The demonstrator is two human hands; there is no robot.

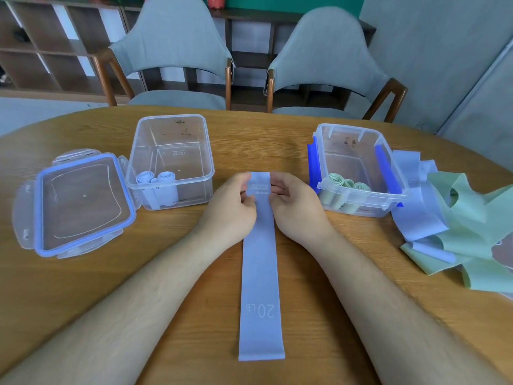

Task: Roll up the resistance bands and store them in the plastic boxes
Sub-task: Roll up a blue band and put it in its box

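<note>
A long blue resistance band [261, 276] marked "20 LB" lies flat on the wooden table, running straight away from me. My left hand [233, 204] and my right hand [294, 204] pinch its far end from either side. The clear plastic box [194, 129] at the left holds two rolled blue bands [158, 180]. At the right, a clear box with blue latches [385, 145] holds several rolled green bands [347, 183].
The left box's lid [80, 204] lies open-side up at the far left. A loose heap of blue and green bands [455, 226] sits at the right table edge. Two grey chairs [177, 51] stand behind the table.
</note>
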